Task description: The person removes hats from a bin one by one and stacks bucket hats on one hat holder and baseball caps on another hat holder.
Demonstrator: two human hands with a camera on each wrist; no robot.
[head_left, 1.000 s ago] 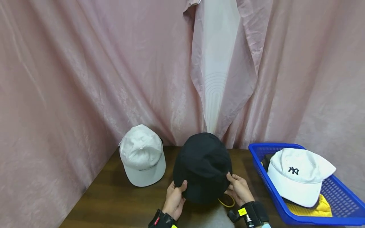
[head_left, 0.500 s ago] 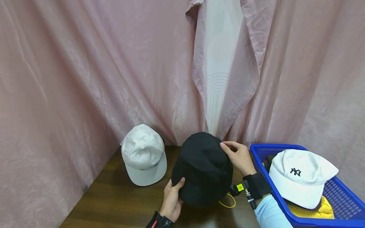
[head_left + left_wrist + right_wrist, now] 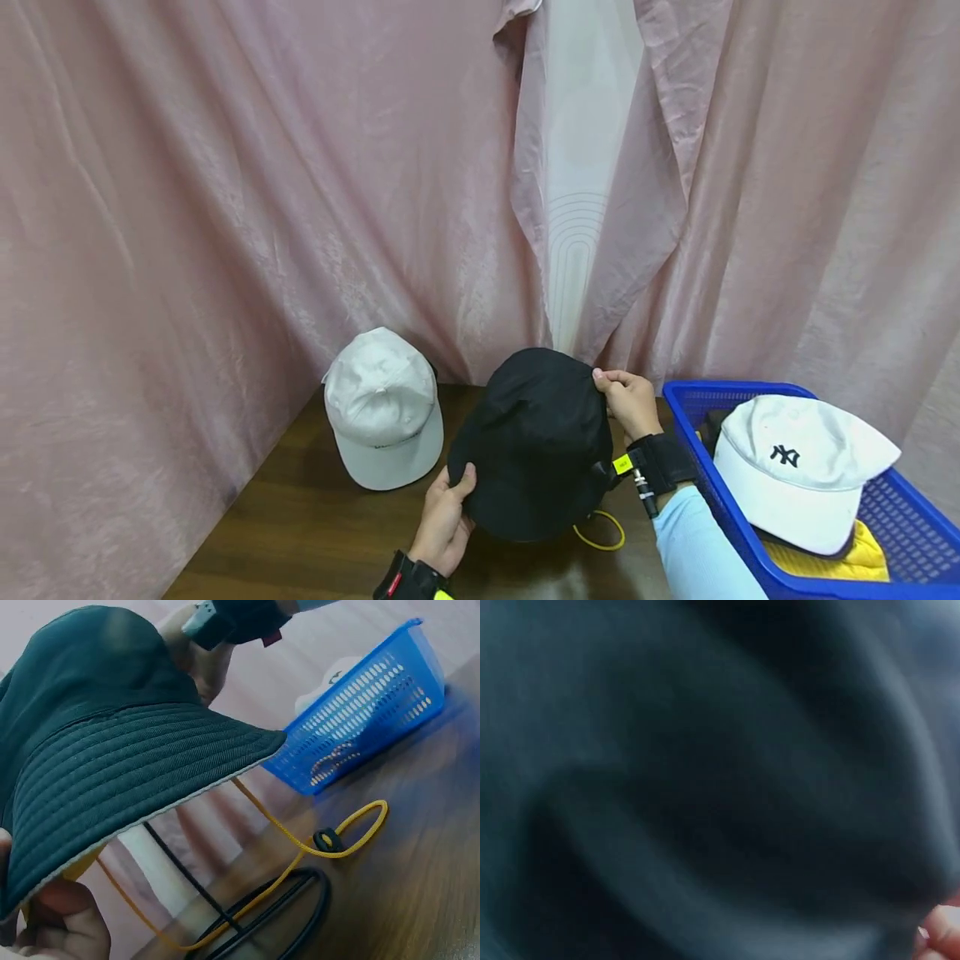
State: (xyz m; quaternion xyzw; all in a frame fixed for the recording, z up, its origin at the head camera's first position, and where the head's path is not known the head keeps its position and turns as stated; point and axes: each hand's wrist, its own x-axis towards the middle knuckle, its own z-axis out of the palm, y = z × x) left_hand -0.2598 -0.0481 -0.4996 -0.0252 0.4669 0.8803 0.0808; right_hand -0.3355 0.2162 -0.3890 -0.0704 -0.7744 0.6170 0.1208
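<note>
A black bucket hat [image 3: 532, 450] with a stitched brim is held between my two hands over the table. My left hand [image 3: 444, 517] pinches the brim at its near left, thumb on top. At the far right of the hat, my right hand [image 3: 632, 404] pinches the fabric between thumb and fingers. From under the brim hangs a yellow cord [image 3: 360, 825] with a small dark toggle, seen in the left wrist view. Dark fabric [image 3: 705, 787] fills most of the right wrist view, with fingertips at its lower right corner.
A white cap [image 3: 382, 400] sits on the brown table [image 3: 300, 533] at left. On the right stands a blue basket [image 3: 907, 508], holding a white cap with dark lettering [image 3: 795, 467] and a yellow item [image 3: 855, 562]. Pink curtains [image 3: 337, 167] hang behind.
My right hand has moved from the hat's near right brim up to its far right side and gripped there. My left hand keeps its hold; the hat's crown has been pulled more out of shape.
</note>
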